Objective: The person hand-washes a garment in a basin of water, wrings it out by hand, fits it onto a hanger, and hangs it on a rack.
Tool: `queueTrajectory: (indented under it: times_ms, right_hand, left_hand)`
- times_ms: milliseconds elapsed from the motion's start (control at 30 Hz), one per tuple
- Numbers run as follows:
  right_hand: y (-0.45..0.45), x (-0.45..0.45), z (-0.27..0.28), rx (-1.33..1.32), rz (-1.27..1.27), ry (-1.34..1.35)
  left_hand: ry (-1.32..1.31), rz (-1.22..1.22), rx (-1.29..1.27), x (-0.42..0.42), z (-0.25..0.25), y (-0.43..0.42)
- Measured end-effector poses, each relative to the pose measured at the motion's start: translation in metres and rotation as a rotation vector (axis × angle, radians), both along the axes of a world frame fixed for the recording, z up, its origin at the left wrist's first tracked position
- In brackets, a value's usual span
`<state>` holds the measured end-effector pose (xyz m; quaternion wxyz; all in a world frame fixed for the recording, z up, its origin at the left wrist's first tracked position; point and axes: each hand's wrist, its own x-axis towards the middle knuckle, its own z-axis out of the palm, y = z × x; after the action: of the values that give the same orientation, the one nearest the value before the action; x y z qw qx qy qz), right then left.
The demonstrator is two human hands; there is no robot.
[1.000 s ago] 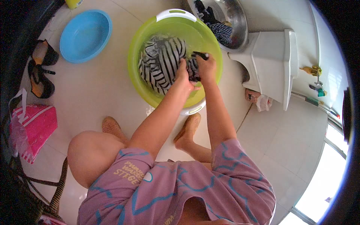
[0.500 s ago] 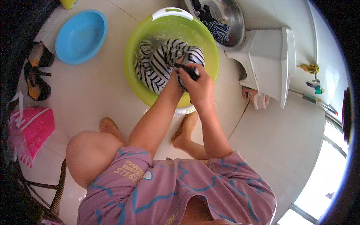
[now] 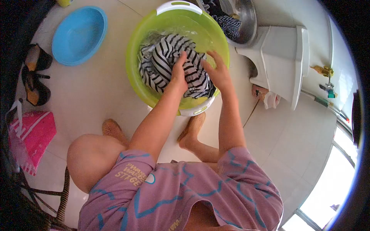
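From where I stand, the wet striped cloth sits bunched in the green tub, at the person's 12 o'clock, not lifted out or wrung. The left hand lies against it; I can't tell whether that grip is closed. The right hand is open, fingers spread beside it. At 1 o'clock, more striped fabric waits in a metal basin.

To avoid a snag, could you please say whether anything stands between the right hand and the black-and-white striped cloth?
Nothing visible does: the open right hand is at the edge of the striped cloth, over the round green tub.
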<state>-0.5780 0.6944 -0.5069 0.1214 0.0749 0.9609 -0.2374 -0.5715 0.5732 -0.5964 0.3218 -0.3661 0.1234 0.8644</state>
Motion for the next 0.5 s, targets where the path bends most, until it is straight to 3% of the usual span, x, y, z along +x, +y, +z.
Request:
queueTrajectory:
  times_ms: [33, 100, 200, 267, 400, 500]
  right_hand:
    - [-0.01, -0.013, -0.01, -0.376, -0.124, -0.144]
    - [-0.022, -0.031, -0.035, -0.156, 0.251, -0.174]
    - [-0.021, -0.049, -0.062, -0.035, 0.281, -0.348]
    - [-0.01, -0.055, -0.082, 0.013, 0.297, -0.379]
    - [-0.02, -0.047, -0.063, -0.007, 0.185, -0.636]
    - [-0.032, -0.006, -0.057, 0.155, 0.103, -0.155]
  left_hand:
    - [-0.054, -0.002, 0.017, -0.001, 0.011, -0.006]
    - [-0.09, 0.082, 0.067, -0.005, 0.01, -0.006]
    - [-0.052, 0.262, 0.143, 0.001, -0.044, 0.016]
    - [-0.104, 0.247, 0.182, -0.001, -0.046, 0.015]
    - [-0.048, 0.216, 0.132, 0.002, -0.036, 0.015]
    - [0.046, 0.219, 0.206, 0.005, -0.02, 0.011]
